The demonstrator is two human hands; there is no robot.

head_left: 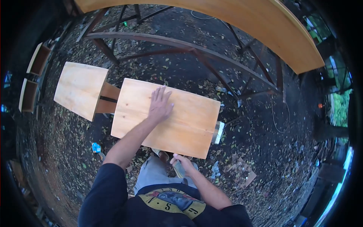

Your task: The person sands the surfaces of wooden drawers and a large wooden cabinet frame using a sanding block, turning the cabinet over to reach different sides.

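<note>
A pale, varnished-looking wooden board [189,121] lies before me, its surface showing grain and a few knots. My left hand [160,106] rests flat on top of it with the fingers spread, holding nothing. Just off the board's near edge, my right hand [183,165] is closed around a flat grey-green piece [178,170], whose kind I cannot make out. What supports the board is mostly hidden beneath it; a light-coloured end [218,132] juts out at the right.
To the left sits a second wooden panel [81,89]. Beyond stands a dark metal frame [151,37] under a long wooden board [242,19]. Two open boxes [29,95] are at far left. A blue item [96,147] and flattened cardboard [242,172] lie on leaf-strewn ground.
</note>
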